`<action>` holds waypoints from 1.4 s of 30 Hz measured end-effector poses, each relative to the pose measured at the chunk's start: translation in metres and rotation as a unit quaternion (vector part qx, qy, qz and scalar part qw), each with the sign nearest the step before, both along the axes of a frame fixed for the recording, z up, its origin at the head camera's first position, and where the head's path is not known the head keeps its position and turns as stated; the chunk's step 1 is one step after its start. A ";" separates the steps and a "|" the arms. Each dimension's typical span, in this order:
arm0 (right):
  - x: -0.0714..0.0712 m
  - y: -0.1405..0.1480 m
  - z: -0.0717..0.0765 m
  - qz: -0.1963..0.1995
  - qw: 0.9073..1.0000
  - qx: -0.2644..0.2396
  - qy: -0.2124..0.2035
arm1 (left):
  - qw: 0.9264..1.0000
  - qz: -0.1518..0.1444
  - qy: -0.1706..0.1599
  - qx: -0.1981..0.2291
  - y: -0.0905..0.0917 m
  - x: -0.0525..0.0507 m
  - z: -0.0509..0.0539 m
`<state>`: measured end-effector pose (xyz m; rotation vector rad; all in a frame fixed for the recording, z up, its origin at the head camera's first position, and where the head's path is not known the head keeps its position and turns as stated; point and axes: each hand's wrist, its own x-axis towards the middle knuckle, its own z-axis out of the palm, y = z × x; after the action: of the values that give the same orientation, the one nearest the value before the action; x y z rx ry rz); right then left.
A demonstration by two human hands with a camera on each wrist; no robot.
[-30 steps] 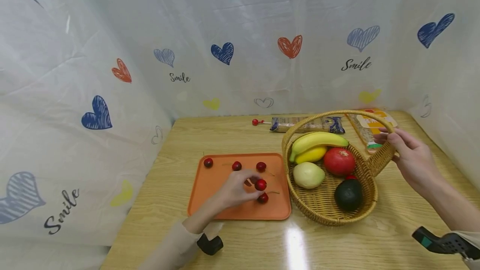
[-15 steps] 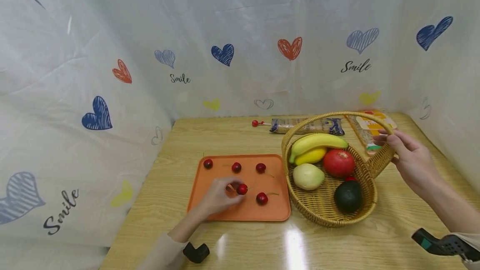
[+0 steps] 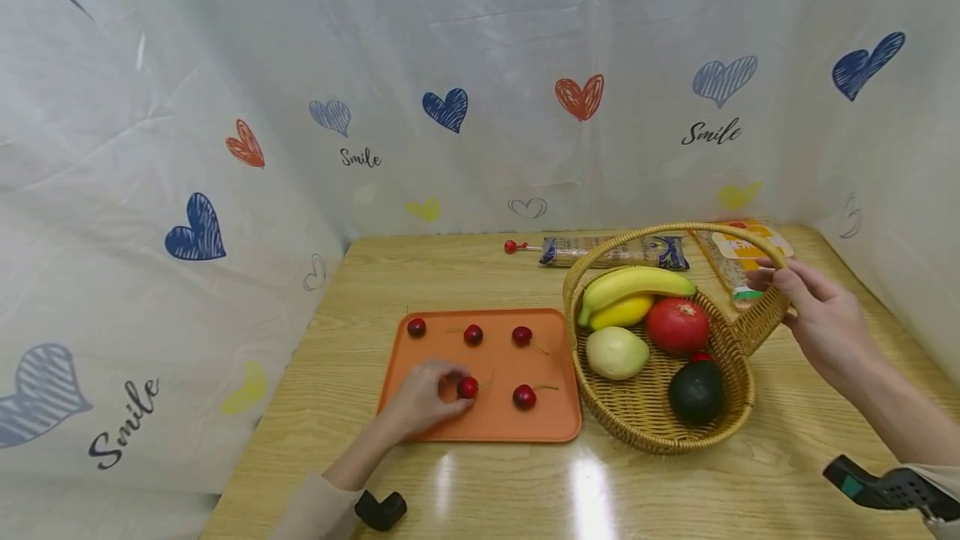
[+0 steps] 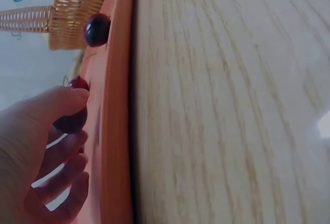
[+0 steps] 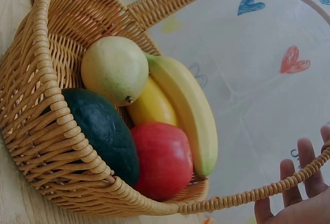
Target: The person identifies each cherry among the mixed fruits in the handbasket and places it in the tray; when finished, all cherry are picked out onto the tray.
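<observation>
My left hand (image 3: 423, 400) pinches a dark red cherry (image 3: 467, 387) between thumb and fingers, low over the front left of an orange tray (image 3: 491, 427). In the left wrist view the thumb lies against that cherry (image 4: 71, 122). Several stemmed cherries sit spaced out on the tray, one of them a cherry (image 3: 524, 397) at front right. My right hand (image 3: 832, 319) holds the handle (image 3: 765, 315) of a wicker basket (image 3: 637, 437), thumb in front and fingers behind. Inside lie a banana (image 3: 645, 280), a yellow fruit (image 3: 622, 311), a pomegranate (image 3: 678, 326), a pale round fruit (image 3: 617, 353) and a dark green fruit (image 3: 697, 392).
Behind the basket lies a long clear packet (image 3: 600, 252), with a small red ball (image 3: 511, 247) on a stick at its left. An orange and white packet (image 3: 738, 252) is at the back right. A heart-printed curtain (image 3: 480, 165) borders the wooden table (image 3: 510, 490).
My left hand has carried its cherry leftward, from above the front-right cherry to the tray's front left, and lower. The right hand and the basket have stayed in place.
</observation>
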<state>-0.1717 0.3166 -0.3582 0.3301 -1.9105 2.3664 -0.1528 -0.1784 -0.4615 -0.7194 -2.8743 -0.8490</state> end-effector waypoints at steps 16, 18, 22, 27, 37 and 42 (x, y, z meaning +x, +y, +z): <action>0.000 0.000 0.001 -0.013 1.000 0.022 -0.009 | 0.999 -0.005 0.022 -0.025 0.000 -0.002 -0.007; 0.000 -0.001 0.001 -0.014 1.000 0.022 -0.009 | 0.999 -0.006 0.021 -0.023 -0.001 -0.002 -0.007; 0.000 -0.001 0.001 -0.008 1.000 0.010 -0.006 | 1.000 -0.005 0.019 -0.016 -0.001 -0.001 -0.006; 0.000 0.000 0.000 -0.007 1.000 0.002 -0.003 | 1.000 -0.005 0.015 -0.009 -0.001 -0.002 0.000; 0.000 0.000 0.000 0.001 1.000 -0.010 -0.002 | 1.000 -0.022 0.019 0.008 0.006 0.000 0.013; 0.000 0.000 0.000 0.011 1.000 -0.022 0.004 | 0.999 -0.045 0.020 0.017 0.015 -0.001 0.022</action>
<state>-0.1717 0.3166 -0.3582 0.3572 -1.8591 2.4127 -0.1539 -0.1632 -0.4391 -0.8589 -2.8030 -0.8820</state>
